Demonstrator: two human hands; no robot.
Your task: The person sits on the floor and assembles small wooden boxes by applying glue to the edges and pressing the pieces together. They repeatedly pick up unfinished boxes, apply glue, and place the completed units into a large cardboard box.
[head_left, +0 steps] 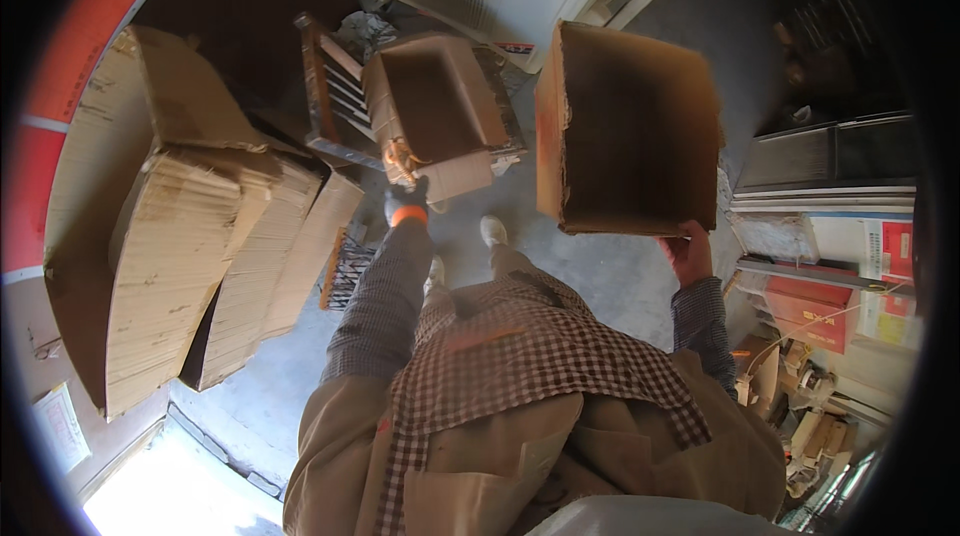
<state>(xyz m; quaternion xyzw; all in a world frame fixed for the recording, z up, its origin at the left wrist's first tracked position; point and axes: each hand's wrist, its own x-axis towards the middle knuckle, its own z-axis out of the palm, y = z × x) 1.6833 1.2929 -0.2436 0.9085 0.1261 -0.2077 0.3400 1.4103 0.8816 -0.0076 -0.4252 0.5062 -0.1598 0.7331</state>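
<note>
Right fingers [692, 230] clamp the near edge of a large open carton [554, 136]; gloved left fingers [409, 192] are at a smaller carton [458, 177] just beyond, grip unclear.

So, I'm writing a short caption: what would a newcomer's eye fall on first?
Probably the large open carton right of centre, its near edge in the right hand. Then the smaller open box at upper centre, the left hand at its near end, and tall cardboard pieces on the left.

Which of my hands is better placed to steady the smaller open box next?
Probably the left hand, which is at the near side of the smaller box. The right hand is farther away and grips the larger box by its edge.
</note>
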